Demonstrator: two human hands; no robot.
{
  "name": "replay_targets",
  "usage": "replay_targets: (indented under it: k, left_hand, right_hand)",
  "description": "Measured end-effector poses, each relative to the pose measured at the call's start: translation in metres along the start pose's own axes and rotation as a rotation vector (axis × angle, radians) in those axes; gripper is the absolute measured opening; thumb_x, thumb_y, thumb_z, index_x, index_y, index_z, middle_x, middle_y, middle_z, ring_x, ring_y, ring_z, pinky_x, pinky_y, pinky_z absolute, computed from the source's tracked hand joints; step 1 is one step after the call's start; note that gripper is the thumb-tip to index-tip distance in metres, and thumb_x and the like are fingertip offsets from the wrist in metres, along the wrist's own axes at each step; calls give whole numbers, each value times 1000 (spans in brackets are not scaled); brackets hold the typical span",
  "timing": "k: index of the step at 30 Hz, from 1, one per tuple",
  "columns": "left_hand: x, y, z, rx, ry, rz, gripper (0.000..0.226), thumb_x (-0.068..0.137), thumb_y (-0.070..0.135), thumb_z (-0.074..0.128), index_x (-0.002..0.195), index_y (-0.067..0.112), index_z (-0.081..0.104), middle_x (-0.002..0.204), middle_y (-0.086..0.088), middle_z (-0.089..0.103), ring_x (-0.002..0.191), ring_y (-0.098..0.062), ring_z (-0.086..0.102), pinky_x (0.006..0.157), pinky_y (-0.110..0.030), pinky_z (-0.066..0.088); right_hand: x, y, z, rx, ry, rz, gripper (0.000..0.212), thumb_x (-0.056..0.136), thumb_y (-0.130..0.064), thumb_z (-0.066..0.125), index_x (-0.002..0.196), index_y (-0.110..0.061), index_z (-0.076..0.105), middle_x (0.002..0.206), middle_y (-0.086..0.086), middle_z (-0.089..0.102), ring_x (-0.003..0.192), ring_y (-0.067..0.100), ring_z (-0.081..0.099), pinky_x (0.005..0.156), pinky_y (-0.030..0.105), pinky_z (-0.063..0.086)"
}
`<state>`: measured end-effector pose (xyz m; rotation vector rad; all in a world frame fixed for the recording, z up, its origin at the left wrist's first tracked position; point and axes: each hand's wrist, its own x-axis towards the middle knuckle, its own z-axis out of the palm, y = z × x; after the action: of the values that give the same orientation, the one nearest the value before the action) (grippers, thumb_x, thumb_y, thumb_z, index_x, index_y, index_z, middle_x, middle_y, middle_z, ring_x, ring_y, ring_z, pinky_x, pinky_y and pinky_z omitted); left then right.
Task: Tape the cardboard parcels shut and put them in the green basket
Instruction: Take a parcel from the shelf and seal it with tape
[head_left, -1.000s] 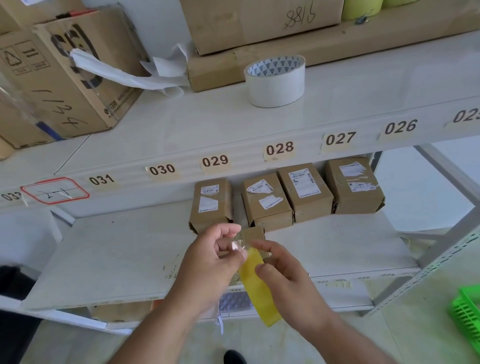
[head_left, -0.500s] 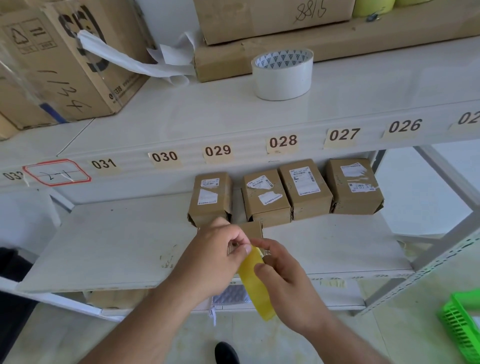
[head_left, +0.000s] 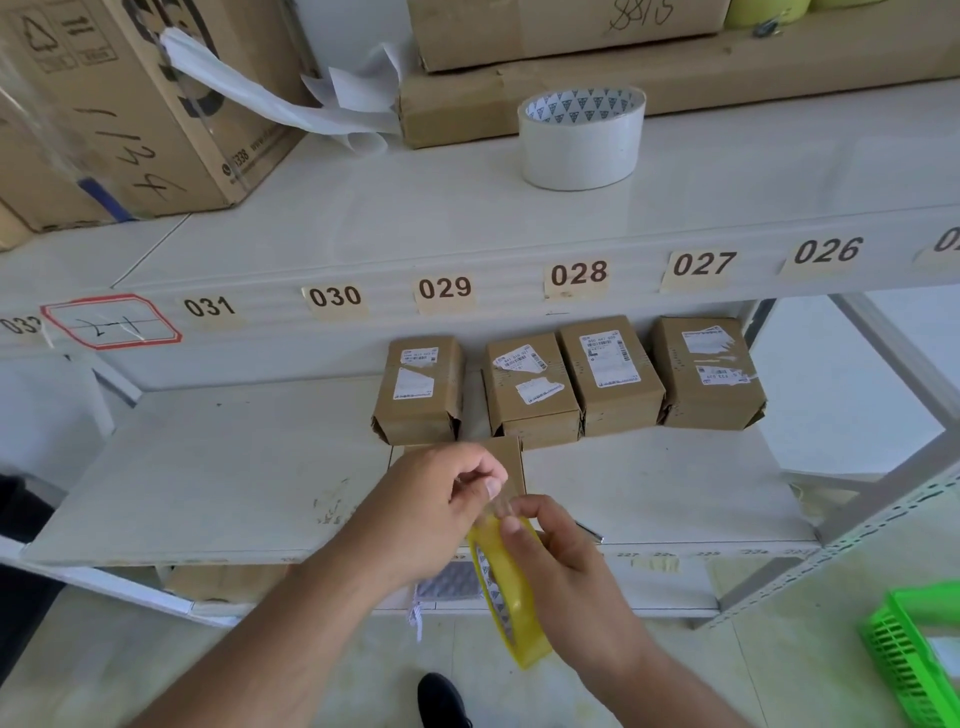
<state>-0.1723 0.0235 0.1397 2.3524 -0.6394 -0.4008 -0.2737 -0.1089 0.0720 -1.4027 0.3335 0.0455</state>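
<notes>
Upper shelf, far left: large cardboard carton (head_left: 104, 104) marked 1134, white paper strips (head_left: 291, 98) trailing from it. White tape roll (head_left: 582, 137) stands farther right on the same shelf.

Lower shelf (head_left: 208, 467): four labelled cardboard parcels (head_left: 421, 389) in a row at the back. A fifth parcel (head_left: 506, 460) sits nearer, mostly hidden behind the hands.

Left hand (head_left: 431, 519): fingers curled, thumb and forefinger pinching what looks like the clear free end of tape, though it is hard to make out. Right hand (head_left: 566, 566): fingers wrapped round the yellow tape roll (head_left: 506, 597), thumb on its rim, held just near of the shelf edge.

Green basket (head_left: 914, 649) on the floor, near right, well apart from the parcels.
</notes>
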Motion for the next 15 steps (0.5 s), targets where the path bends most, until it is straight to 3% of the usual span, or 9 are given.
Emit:
replay_targets:
  k: [3,5,7,9,11,15]
  left_hand:
    - [-5,-8,0,-97,87,-19,46,100,27,64,136,53,51,108,27,65,80,-12,70,82,-37,59]
    - [-12,-9,-2,-118,328,-8,43,97,28,67,132,49,53,111,25,64,79,-10,68,78,-34,58]
    - [-26,-7,-1,-30,534,95,19,98,30,65,112,42,61,99,20,64,81,-6,65,73,-27,55]
    - [-43,0,7,132,493,221,6,97,34,60,100,37,64,94,19,60,81,-3,62,70,-24,51]
    - [-51,1,18,287,409,284,16,96,40,55,103,36,69,99,21,59,88,1,59,69,-22,53]
    - [-33,-5,22,417,363,256,32,93,38,58,119,27,73,110,19,62,98,-10,57,78,-29,55]
  right_hand:
    - [1,-1,1,14,43,6,20,107,-35,54,92,-32,67,76,-1,52,68,16,41,56,21,37]
    - [1,0,1,14,75,5,21,107,-36,54,91,-34,68,76,-5,55,67,12,44,58,17,38]
    - [2,1,0,9,93,-4,19,107,-36,54,94,-32,68,78,-9,58,68,9,47,60,15,40]
    - [4,2,1,21,98,-8,18,107,-34,54,97,-30,69,78,-7,59,68,10,49,62,16,42]
    - [5,3,2,25,91,-27,18,108,-33,54,97,-31,69,80,-4,63,72,11,53,68,19,45]
    - [6,4,4,5,75,-65,17,109,-37,54,101,-31,69,83,-3,66,76,11,57,73,21,46]
